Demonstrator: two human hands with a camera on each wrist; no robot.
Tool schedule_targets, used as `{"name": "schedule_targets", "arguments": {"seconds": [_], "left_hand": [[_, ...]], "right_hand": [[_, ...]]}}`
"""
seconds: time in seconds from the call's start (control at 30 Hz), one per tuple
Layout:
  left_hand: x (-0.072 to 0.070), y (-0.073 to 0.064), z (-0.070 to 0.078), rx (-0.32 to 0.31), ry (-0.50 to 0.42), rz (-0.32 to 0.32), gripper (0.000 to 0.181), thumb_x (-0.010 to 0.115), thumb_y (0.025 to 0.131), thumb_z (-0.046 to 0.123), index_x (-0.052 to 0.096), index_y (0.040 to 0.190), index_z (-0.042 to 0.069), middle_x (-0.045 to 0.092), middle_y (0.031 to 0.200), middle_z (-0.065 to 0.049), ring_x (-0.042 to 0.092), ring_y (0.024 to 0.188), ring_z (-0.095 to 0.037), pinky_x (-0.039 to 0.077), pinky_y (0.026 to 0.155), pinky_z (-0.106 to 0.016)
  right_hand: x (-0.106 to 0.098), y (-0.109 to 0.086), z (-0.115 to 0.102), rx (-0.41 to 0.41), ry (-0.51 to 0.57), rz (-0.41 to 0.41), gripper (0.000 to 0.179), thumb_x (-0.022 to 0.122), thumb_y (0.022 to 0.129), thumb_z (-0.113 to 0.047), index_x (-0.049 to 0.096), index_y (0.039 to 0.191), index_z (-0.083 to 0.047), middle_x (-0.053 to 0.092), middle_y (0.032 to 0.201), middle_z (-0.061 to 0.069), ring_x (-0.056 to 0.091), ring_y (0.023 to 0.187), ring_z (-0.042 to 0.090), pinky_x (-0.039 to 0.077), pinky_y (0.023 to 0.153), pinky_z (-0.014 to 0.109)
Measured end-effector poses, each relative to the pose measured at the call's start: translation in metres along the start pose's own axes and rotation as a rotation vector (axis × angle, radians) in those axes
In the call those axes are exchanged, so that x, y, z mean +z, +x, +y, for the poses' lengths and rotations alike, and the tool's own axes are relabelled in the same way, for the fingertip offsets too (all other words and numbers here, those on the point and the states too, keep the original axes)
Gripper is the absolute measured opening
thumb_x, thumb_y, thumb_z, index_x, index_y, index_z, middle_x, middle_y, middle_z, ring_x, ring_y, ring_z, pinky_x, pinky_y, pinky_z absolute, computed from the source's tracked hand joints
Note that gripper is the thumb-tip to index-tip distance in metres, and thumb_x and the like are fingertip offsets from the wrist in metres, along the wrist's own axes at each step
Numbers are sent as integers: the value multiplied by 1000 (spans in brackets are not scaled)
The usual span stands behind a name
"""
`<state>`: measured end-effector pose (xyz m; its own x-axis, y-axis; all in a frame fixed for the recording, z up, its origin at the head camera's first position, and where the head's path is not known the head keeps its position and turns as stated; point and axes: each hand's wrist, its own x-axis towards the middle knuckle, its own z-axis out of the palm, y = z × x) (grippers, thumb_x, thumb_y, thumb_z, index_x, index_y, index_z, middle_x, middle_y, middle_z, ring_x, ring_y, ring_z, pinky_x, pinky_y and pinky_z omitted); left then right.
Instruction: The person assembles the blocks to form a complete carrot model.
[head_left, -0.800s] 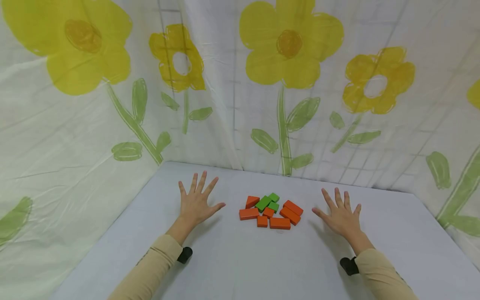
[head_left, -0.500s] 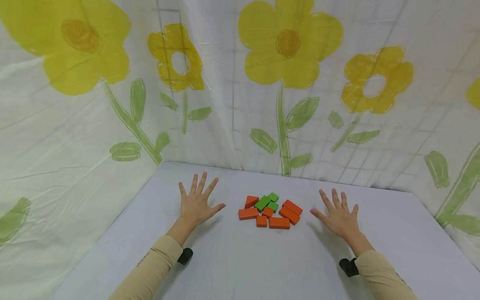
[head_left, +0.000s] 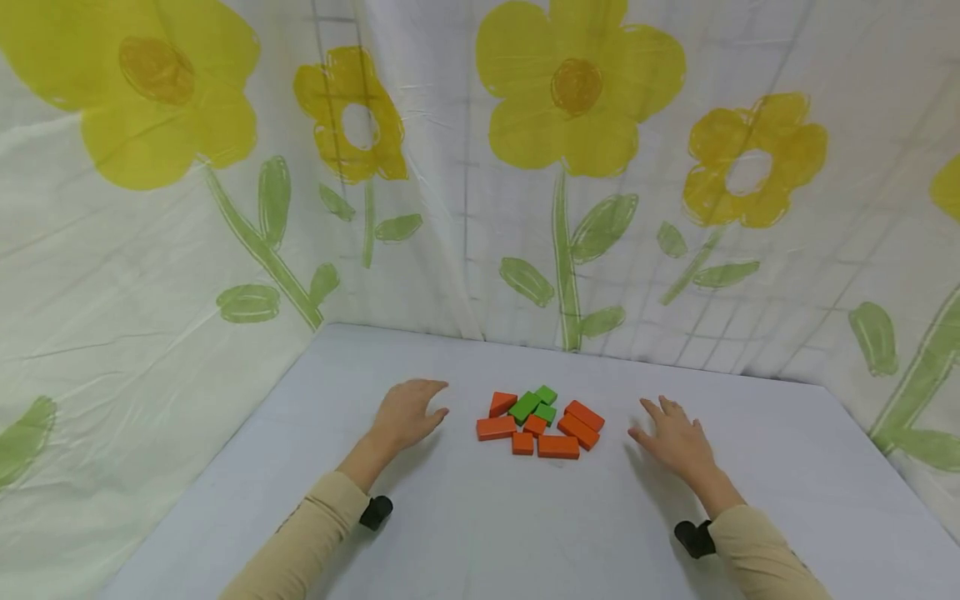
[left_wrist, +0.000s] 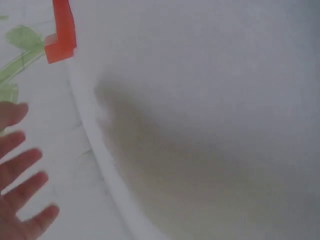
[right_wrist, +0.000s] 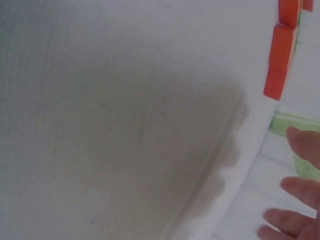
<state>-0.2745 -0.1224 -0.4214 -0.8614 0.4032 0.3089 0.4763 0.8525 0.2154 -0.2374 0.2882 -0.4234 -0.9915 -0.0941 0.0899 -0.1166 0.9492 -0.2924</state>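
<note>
A loose group of orange and green wooden-looking blocks lies on the white table, between the two hands. Among them are an orange wedge (head_left: 502,404), a green oblong block (head_left: 524,407) and, in front, an orange oblong block (head_left: 558,447). To the left of the group, my left hand (head_left: 405,414) hovers with its thumb apart from the fingers, holding nothing. On the other side my right hand (head_left: 677,439) hangs above the table, fingers slightly bent and spread, also holding nothing. Both wrist views show loose fingers (left_wrist: 20,165) and fingers (right_wrist: 302,192) at the edge, away from the blocks.
The white tabletop (head_left: 480,533) meets a hanging white cloth (head_left: 435,275) printed with yellow flowers at the back and sides. A black device (head_left: 376,512) sits under the left wrist, another black device (head_left: 694,539) under the right.
Both hands were spread wide with fingers stretched out. Now the left hand has turned and brought its fingers together, and the right fingers have relaxed and lowered. The blocks have stayed put.
</note>
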Motion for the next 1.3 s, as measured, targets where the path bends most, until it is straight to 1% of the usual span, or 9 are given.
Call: {"name": "schedule_targets", "arguments": {"seconds": [0.07, 0.17, 0.3, 0.37, 0.53, 0.83, 1.03, 1.13, 1.3], "left_hand": [[2, 2, 6, 44, -100, -50, 31, 68, 90, 16, 66, 119, 5, 66, 119, -12, 59, 113, -32, 45, 96, -48], [7, 5, 17, 17, -243, -146, 24, 66, 91, 9, 67, 114, 2, 67, 113, -12, 61, 106, -31, 48, 91, -46], [16, 10, 31, -61, -347, -236, 26, 63, 91, 5, 66, 115, -1, 65, 114, -15, 60, 106, -32, 48, 90, -47], [19, 14, 37, -64, -362, -258, 27, 62, 90, 2, 66, 116, -2, 65, 115, -16, 59, 107, -33, 47, 92, -48], [23, 20, 46, -55, -353, -259, 28, 63, 86, -4, 67, 114, -4, 65, 114, -19, 60, 108, -35, 47, 93, -48], [18, 25, 47, 19, -353, -293, 27, 68, 77, -10, 71, 104, -4, 69, 97, -13, 61, 89, -27, 51, 81, -41], [18, 38, 57, 65, -362, -437, 46, 65, 76, -16, 63, 119, -1, 62, 116, -13, 55, 103, -28, 47, 92, -44], [21, 44, 62, 109, -298, -497, 52, 67, 77, -14, 59, 126, 0, 58, 124, -12, 52, 107, -25, 44, 96, -41], [24, 49, 65, 147, -168, -526, 55, 71, 79, -8, 56, 131, 0, 55, 133, -12, 50, 118, -26, 39, 103, -39]], "right_hand": [[0, 0, -3, 9, 32, -14, 50, 60, 94, -27, 53, 129, 9, 50, 129, 36, 47, 118, 51, 39, 93, 63], [-1, 1, -7, 32, 91, -34, 33, 62, 92, -19, 63, 113, 7, 65, 106, 26, 61, 96, 40, 49, 81, 52], [-2, 1, -15, 33, 117, -38, 21, 64, 90, -15, 68, 99, 3, 67, 90, 14, 61, 80, 27, 51, 71, 44], [-3, 0, -18, 30, 116, -35, 20, 65, 90, -16, 68, 99, 2, 67, 90, 12, 61, 79, 25, 50, 69, 43], [-4, 0, -23, 26, 116, -29, 21, 65, 91, -17, 68, 101, 1, 68, 91, 12, 61, 79, 25, 50, 68, 42], [-5, -1, -21, 30, 117, -22, 20, 65, 91, -17, 69, 101, 0, 68, 91, 11, 61, 80, 25, 50, 68, 42], [-5, -2, -21, 26, 124, -25, 20, 65, 91, -17, 69, 101, 0, 68, 92, 11, 61, 81, 26, 50, 69, 43], [-4, -2, -22, 20, 121, -25, 20, 65, 91, -17, 69, 101, 0, 68, 92, 11, 62, 82, 26, 50, 70, 43], [-5, -4, -22, 25, 113, -28, 20, 65, 91, -18, 69, 101, -1, 69, 92, 11, 62, 82, 26, 50, 69, 43]]}}
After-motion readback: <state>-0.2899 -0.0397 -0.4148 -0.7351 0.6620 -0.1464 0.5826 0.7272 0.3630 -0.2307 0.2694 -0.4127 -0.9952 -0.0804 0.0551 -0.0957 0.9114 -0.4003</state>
